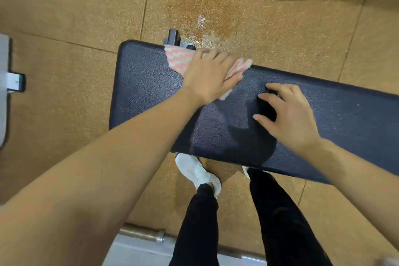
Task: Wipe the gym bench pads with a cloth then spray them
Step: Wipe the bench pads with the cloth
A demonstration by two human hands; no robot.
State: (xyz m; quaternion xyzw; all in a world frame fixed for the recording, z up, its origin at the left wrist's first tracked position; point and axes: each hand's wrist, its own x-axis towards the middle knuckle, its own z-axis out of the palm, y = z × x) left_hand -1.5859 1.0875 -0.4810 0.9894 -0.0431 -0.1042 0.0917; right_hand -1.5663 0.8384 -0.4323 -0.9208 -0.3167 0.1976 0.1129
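My left hand (210, 75) covers the middle of the cloth (179, 59); the bench pad (151, 93) runs off the right edge.

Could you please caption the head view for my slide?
Left hand presses a pink cloth onto the dark bench pad, right hand spread open beside it.

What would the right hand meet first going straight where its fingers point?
Probably the pink cloth pressed under the left hand. Only bare bench pad lies between it and the right hand, though depth is unclear.
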